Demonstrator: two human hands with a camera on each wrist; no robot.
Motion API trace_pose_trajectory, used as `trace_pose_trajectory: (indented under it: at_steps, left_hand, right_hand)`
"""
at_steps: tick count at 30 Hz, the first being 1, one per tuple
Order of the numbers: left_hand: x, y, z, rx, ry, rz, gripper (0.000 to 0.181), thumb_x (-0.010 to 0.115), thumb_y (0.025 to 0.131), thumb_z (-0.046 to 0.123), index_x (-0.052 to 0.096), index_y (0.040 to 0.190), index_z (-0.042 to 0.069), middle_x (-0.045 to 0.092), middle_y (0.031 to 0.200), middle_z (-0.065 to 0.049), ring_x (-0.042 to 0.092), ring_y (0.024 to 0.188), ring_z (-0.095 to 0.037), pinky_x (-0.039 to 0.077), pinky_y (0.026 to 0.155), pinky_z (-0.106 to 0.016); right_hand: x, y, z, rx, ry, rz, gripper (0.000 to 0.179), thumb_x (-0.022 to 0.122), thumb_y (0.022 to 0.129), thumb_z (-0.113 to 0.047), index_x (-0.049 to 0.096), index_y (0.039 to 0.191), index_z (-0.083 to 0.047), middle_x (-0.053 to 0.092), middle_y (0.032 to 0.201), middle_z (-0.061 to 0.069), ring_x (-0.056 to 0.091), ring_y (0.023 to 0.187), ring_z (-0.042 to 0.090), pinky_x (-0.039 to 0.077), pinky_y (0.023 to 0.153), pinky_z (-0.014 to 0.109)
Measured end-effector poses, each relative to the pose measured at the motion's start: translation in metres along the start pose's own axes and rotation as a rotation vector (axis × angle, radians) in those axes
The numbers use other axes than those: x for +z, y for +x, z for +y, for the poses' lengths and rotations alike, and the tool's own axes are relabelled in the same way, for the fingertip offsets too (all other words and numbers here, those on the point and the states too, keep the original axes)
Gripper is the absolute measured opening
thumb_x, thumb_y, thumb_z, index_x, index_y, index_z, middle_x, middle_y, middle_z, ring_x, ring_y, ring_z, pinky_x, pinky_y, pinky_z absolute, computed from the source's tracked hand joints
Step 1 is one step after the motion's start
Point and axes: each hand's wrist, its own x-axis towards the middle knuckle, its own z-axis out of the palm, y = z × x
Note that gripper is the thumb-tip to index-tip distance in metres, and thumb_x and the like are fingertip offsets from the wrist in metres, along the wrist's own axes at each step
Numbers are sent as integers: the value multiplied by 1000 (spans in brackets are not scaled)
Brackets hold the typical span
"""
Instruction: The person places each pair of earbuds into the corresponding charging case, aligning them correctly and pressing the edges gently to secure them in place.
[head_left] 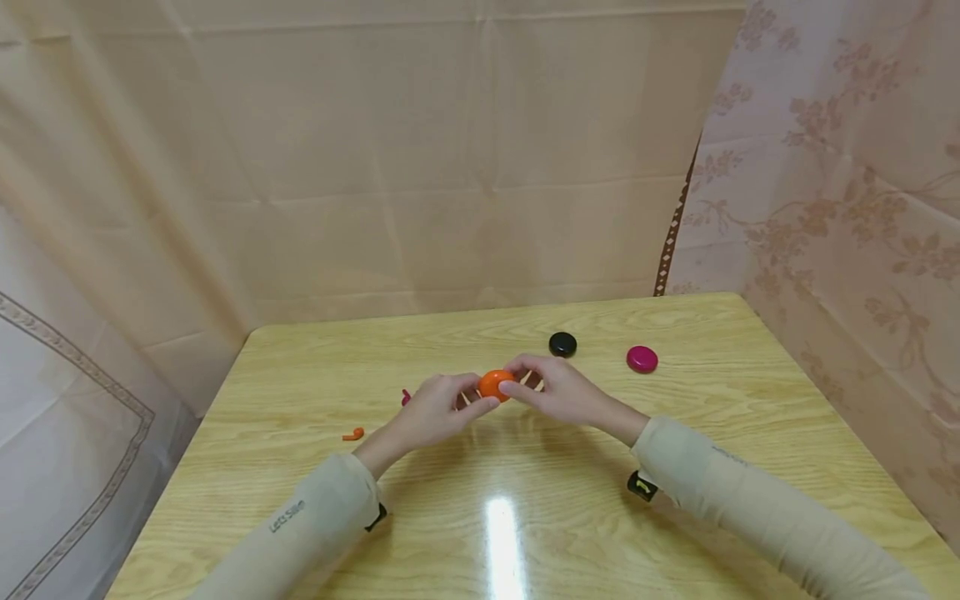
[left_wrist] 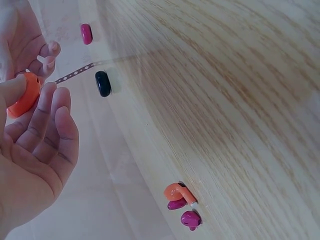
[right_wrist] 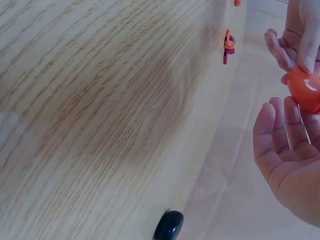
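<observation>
A round orange earbud case point(head_left: 495, 384) is held up over the table, between the two hands. My left hand point(head_left: 435, 408) pinches its left side with thumb and fingertips. From the other side my right hand point(head_left: 558, 392) grips it, the thumb lying across its front. In the left wrist view the orange case shows a small dark spot near its edge, and its lid looks closed. The other fingers of both hands curve loosely beneath it. An orange earbud point(head_left: 354, 434) lies on the table left of my left hand, and a magenta earbud point(head_left: 406, 397) is partly hidden behind that hand.
Behind my right hand lies a round black case point(head_left: 562, 344), with a magenta case point(head_left: 642, 359) to its right. The left wrist view shows another magenta earbud point(left_wrist: 190, 219) near an orange one. Cloth curtains point(head_left: 465, 167) hang behind the wooden table point(head_left: 480, 533).
</observation>
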Motion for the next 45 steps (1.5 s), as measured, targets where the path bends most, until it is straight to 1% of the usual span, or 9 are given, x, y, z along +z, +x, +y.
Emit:
trace_pose_trajectory:
  at_steps: [5,9,13,19,26,31,37,42,45]
  left_hand:
    - [2,0,0,22,18,-6,18,67,100,32,69,99,14,69,83,3,56,60,-11,49,54,-25]
    - [4,0,-1,38,20,8,18,68,100,32,70,100,14,69,83,5,58,63,-9,51,57,-25]
    - [5,0,-2,45,18,23,19,71,98,33,71,98,14,69,82,6,58,63,-7,52,57,-26]
    - [5,1,-3,43,20,41,16,74,95,31,73,97,15,69,79,8,55,60,-8,49,54,-25]
    - [6,2,-3,38,23,59,15,75,94,31,73,96,16,68,77,11,55,58,-6,48,52,-24]
    - [7,3,-3,43,25,66,16,75,94,32,74,98,16,68,76,11,55,57,-5,48,52,-24]
    - [7,3,-3,53,21,73,15,76,94,29,74,98,14,68,75,10,54,56,-6,47,51,-24]
    - [6,2,-1,38,13,71,15,75,94,30,74,99,15,69,75,8,53,55,-6,47,50,-23]
    - [5,3,-1,32,0,65,16,74,95,30,74,100,15,71,76,2,52,54,-7,46,50,-23]
  right_hand:
    - [-1,0,1,30,39,-1,26,58,104,-42,72,104,-20,68,96,-4,68,83,34,55,63,35]
    - [-1,-1,0,62,73,-7,28,58,103,-44,72,104,-20,67,97,-1,67,85,37,56,66,38]
    - [-1,-2,0,81,96,-11,29,58,104,-42,72,103,-17,66,97,0,66,86,38,58,69,41]
    - [-2,-1,0,75,101,-7,29,57,105,-37,73,103,-13,66,95,2,65,84,39,57,67,41]
    - [-3,-1,2,96,120,-9,31,57,105,-40,73,105,-13,66,95,2,64,87,39,57,72,53]
    - [-3,-2,3,101,119,-9,31,57,104,-42,73,106,-15,67,96,1,65,88,39,58,73,51]
    - [-5,-4,3,101,128,-26,33,56,105,-42,72,110,-13,69,97,6,65,87,40,58,71,46]
    - [-7,-5,3,86,161,-59,33,56,105,-40,70,114,-11,68,102,11,65,87,42,57,73,55]
    - [-8,-6,4,68,168,-78,32,59,104,-38,69,117,-11,67,104,13,65,89,41,57,74,55]
